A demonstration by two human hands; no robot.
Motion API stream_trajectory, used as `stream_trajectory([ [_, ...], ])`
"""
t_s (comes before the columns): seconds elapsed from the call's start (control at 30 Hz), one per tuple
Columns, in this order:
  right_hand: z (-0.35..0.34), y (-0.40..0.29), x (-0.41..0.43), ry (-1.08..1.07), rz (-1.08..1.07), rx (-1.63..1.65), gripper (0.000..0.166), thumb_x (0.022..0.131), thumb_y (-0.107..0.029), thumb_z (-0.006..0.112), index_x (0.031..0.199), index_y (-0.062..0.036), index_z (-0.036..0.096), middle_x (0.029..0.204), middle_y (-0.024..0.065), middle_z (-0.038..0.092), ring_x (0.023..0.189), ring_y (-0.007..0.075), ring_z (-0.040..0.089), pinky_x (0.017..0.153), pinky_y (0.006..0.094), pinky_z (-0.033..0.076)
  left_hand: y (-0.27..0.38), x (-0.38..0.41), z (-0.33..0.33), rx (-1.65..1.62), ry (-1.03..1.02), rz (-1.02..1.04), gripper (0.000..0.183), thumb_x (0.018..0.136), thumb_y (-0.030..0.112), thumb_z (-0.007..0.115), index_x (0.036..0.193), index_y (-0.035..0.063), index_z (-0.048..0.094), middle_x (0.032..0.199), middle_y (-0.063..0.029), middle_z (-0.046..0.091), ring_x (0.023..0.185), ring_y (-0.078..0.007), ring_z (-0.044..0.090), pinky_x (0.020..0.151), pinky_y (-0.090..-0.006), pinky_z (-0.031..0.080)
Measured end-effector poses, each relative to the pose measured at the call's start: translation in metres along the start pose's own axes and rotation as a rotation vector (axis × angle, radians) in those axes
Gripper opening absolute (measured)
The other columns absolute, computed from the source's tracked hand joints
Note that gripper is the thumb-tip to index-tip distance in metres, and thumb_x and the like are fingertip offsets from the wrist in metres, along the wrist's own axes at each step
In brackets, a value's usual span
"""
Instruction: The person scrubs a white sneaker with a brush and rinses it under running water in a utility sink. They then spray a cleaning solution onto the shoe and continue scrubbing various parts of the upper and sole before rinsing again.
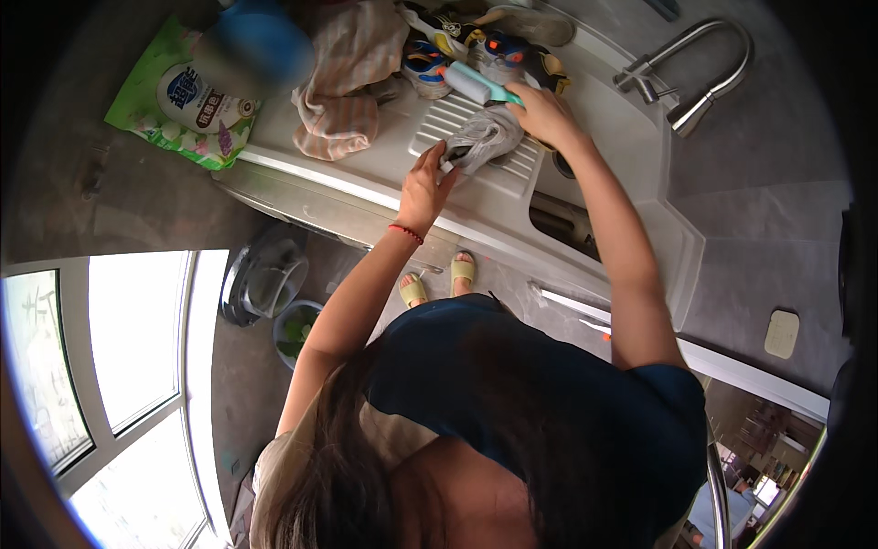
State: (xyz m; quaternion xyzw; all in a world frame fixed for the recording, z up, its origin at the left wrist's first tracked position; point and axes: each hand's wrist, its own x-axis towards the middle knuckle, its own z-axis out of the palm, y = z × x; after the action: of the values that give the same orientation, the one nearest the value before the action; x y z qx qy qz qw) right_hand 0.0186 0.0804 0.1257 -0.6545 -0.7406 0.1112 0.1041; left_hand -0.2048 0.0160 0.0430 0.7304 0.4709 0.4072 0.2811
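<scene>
My left hand point(425, 189), with a red bead bracelet at the wrist, grips the near end of a light grey fabric item point(488, 137). It looks like a shoe with a dark opening, though its shape is not fully clear. It rests on the ridged washboard point(439, 127) of a pale laundry sink. In my right hand point(545, 113) is a scrub brush point(473, 84) with a turquoise handle and pale bristles. The brush is above the far end of the grey item, its head pointing left towards several colourful sneakers point(425, 68). The right palm hides the handle's end.
A striped cloth point(343, 89) lies left of the washboard, beside a green detergent pouch point(185, 96). A blurred blue object point(264, 44) overlaps the pouch. On the right are the sink basin point(559, 216), a metal faucet point(713, 68) and a pale soap-like block point(782, 334).
</scene>
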Motion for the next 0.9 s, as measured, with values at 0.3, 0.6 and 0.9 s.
stream_trajectory([
  [0.3,0.034,-0.051,-0.149,0.331,0.148,0.318,0.035,0.086,-0.016,0.050,0.120,-0.0170,0.052,0.084,0.0153,0.057,0.068,0.0331,0.059,0.060,0.0406,0.047,0.014,0.016,0.028,0.073,-0.039,-0.117,0.049,0.077,0.016,0.062,0.118,-0.0026,0.045,0.107,-0.0217,0.056,0.090,-0.0366,0.057,0.077,-0.0392,0.048],
  [0.6,0.061,-0.066,-0.064,0.161,0.251,-0.113,0.054,0.079,-0.010,0.046,0.131,-0.0230,0.038,0.065,0.0168,0.061,0.061,0.0332,0.062,0.052,0.0416,0.049,0.006,0.016,0.033,0.114,-0.186,0.043,0.050,0.074,0.010,0.058,0.118,-0.0075,0.041,0.121,-0.0276,0.045,0.103,-0.0379,0.051,0.087,-0.0375,0.045],
  [0.9,0.065,-0.043,-0.072,0.175,0.367,-0.049,0.048,0.085,-0.014,0.044,0.132,-0.0216,0.037,0.067,0.0224,0.059,0.062,0.0378,0.060,0.053,0.0466,0.047,0.007,0.020,0.034,0.273,-0.229,0.103,0.048,0.077,0.013,0.056,0.119,-0.0048,0.044,0.125,-0.0221,0.044,0.111,-0.0289,0.050,0.088,-0.0331,0.045],
])
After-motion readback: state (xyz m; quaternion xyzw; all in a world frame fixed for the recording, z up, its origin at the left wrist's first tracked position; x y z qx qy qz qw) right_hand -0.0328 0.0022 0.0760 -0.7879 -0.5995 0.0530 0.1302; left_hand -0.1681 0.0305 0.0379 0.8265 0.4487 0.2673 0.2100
